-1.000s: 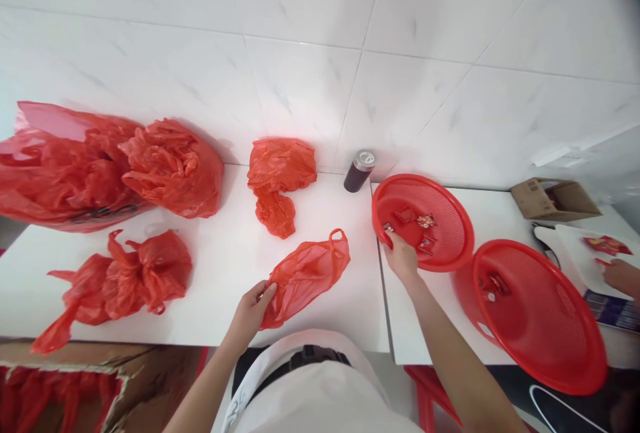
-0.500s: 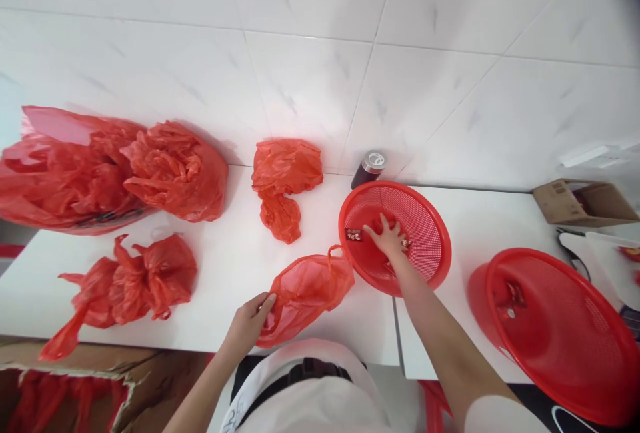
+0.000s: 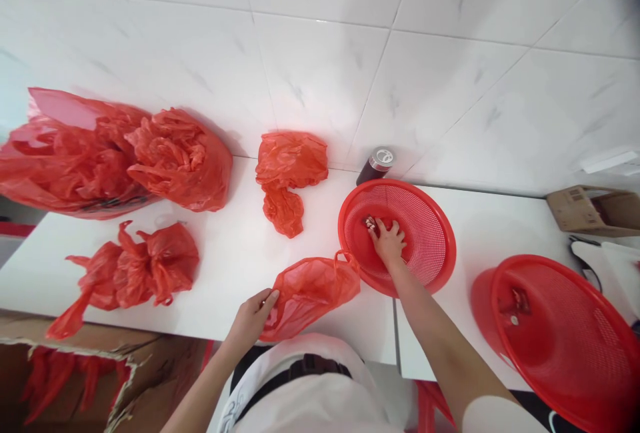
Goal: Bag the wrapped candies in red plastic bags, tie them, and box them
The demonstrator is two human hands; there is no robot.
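My left hand (image 3: 256, 316) pinches the rim of a red plastic bag (image 3: 313, 293) that lies with its mouth open on the white table. One bag handle rests against the side of a red mesh basket (image 3: 431, 209). Inside that basket is my right hand (image 3: 390, 243), its fingers curled down near the bottom. At its thumb and forefinger is a small dark-red wrapped packet (image 3: 370, 223), gripped between them. Whatever lies under the palm is hidden.
A dark can (image 3: 376, 165) stands behind the basket. At right are a second red basket (image 3: 565, 339) with small packets and a cardboard box (image 3: 593, 209). Knotted red bags (image 3: 135, 266), larger filled bags (image 3: 180, 159) and crumpled bags (image 3: 293, 159) lie leftward. An open carton (image 3: 165, 366) sits below.
My right hand has drawn its spread fingers in, and the packet has shifted right, to its thumb. My left hand keeps hold of the bag. The view has tilted slightly.
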